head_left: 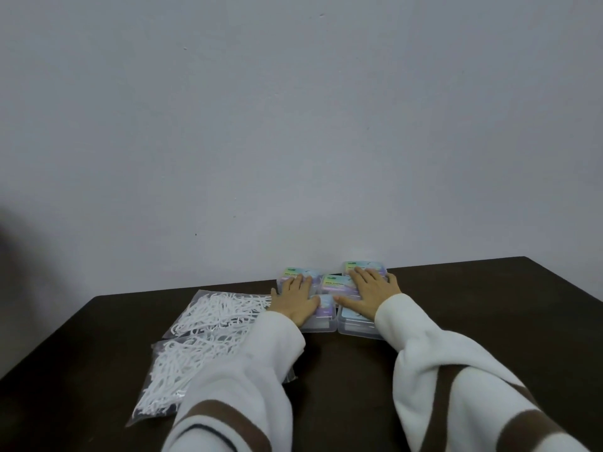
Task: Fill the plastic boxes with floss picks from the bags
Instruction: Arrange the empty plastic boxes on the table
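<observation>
Grey wall [293, 125] fills the upper part of the view, plain, meeting the far edge of the table. Dark brown table [489, 321] below it carries everything.

Two white sleeves with brown bands reach forward: left sleeve [235, 380], right sleeve [456, 370]. The left sleeve overlaps the right part of the near bag.

Two clear plastic bags lie flat on the left side, one behind the other. Near bag [169, 376] is packed with white floss picks [163, 386] in a tangled pile. Far bag [215, 311] holds the same, also tangled. Both bags look full; whether they are sealed cannot be told.

Cluster of clear plastic boxes [326, 285] with pastel iridescent labels sits at the far edge by the wall, touching or nearly touching each other. About five show; exact count is unclear under the hands. Lids appear on. Contents can't be read through the labels and hands.

Left hand [295, 296] lies flat, palm down, fingers straight and slightly spread, on the left boxes, gripping nothing. Right hand [370, 290] is the same on the right boxes, fingers straight, thumb out to the side.
</observation>
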